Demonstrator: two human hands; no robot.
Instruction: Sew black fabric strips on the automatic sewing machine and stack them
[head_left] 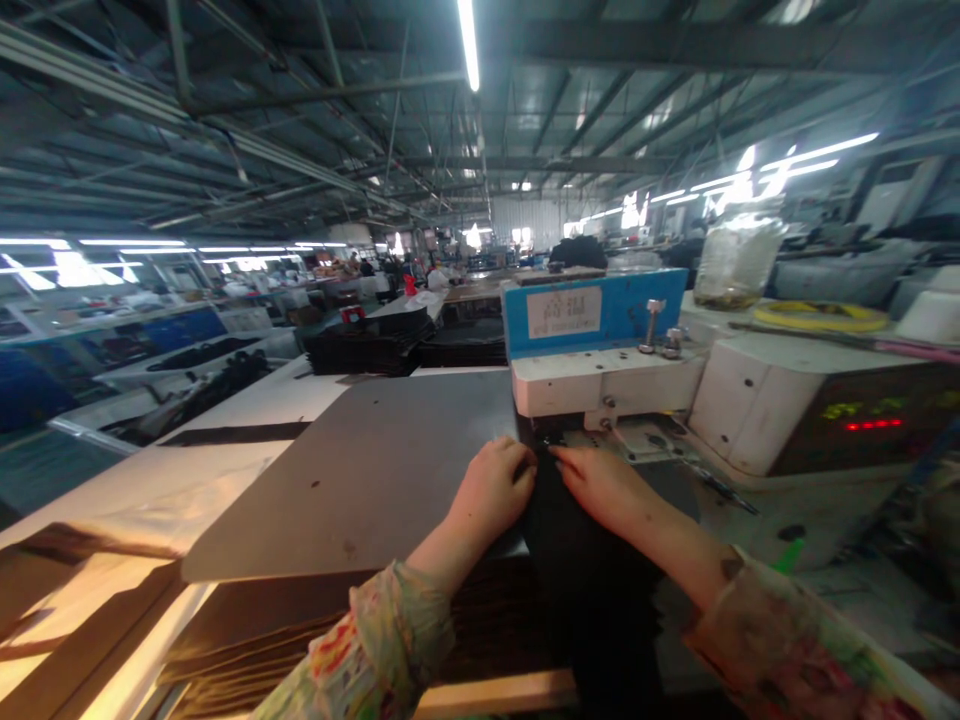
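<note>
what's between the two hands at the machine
In the head view, a strip of black fabric runs between the left hand and right hand, up under the sewing machine head.

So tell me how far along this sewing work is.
Done: cannot tell; no finished pieces are identifiable. In hand: left hand and right hand press a black fabric piece flat under the sewing machine head. Left: a stack of dark pieces waits behind on the table.

Both forearms wear loose floral sleeves [375, 640], pale with red and green blotches
</note>
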